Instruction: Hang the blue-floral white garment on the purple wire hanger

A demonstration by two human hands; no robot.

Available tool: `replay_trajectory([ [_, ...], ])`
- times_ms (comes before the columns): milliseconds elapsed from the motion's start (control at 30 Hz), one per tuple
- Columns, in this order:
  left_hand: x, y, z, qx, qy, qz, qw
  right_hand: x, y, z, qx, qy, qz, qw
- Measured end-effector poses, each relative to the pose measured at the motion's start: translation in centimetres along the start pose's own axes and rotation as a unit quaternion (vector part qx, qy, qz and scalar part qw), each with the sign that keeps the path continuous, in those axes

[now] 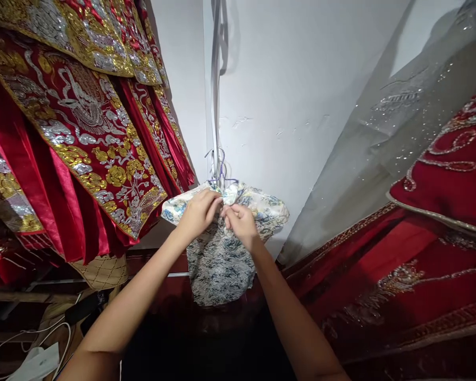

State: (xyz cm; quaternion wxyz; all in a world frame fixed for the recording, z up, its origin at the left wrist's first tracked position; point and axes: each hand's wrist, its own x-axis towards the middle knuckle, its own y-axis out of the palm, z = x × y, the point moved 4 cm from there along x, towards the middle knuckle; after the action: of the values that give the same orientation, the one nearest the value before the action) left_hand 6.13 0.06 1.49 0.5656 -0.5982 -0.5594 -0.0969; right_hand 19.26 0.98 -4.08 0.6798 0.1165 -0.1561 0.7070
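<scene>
A short-sleeved floral shirt point(222, 267), white with blue and dark print, hangs on a thin purple hanger point(222, 168) against the wall. My left hand point(201, 211) is at the shirt's neckline, its thumb and fingers pinched on the front edge of the collar. Close beside it on the right, my right hand point(240, 223) has its fingers curled and pinched on the same front opening just under the collar. Whether a button lies between the fingertips is too small to tell. Both forearms cover parts of the shirt's sides.
Red garments with gold and silver embroidery point(103, 153) hang at the left. More red beaded garments point(452, 169) and a sheer glittery cover point(365, 159) hang at the right. A white cable point(27, 334) and a woven chair point(103, 271) are at lower left.
</scene>
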Motion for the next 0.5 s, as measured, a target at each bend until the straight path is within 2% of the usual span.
replay_trajectory([
  [67, -0.4, -1.1, 1.2, 0.005, -0.026, -0.065, 0.998, -0.1, 0.7, -2.7, -0.035, 0.001, -0.017, 0.999],
  [133, -1.4, -3.4, 3.6, -0.014, -0.080, -0.183, 0.980, -0.7, 1.4, -5.2, -0.070, 0.023, -0.008, 0.997],
  [233, -3.8, -6.7, 9.2, -0.091, -0.173, -0.355, 0.914, -2.4, 1.6, -7.1, -0.081, 0.054, 0.016, 0.995],
  [300, -6.2, -7.2, 13.4, -0.195, -0.256, -0.423, 0.847, -4.0, 1.7, -7.3, -0.064, 0.053, 0.014, 0.996],
  [333, -7.6, -6.6, 15.2, -0.262, -0.316, -0.442, 0.797, -4.9, 1.7, -7.2, -0.049, 0.054, 0.010, 0.997],
  [400, -10.9, -3.7, 17.3, -0.382, -0.436, -0.447, 0.681, -6.7, 2.0, -7.2, -0.005, 0.069, -0.004, 0.998],
  [433, -12.5, -1.9, 17.4, -0.413, -0.475, -0.433, 0.645, -7.6, 2.1, -7.4, 0.019, 0.080, -0.013, 0.997],
  [500, -15.5, 1.5, 16.4, -0.430, -0.504, -0.413, 0.625, -9.2, 2.1, -8.0, 0.057, 0.104, -0.034, 0.992],
])
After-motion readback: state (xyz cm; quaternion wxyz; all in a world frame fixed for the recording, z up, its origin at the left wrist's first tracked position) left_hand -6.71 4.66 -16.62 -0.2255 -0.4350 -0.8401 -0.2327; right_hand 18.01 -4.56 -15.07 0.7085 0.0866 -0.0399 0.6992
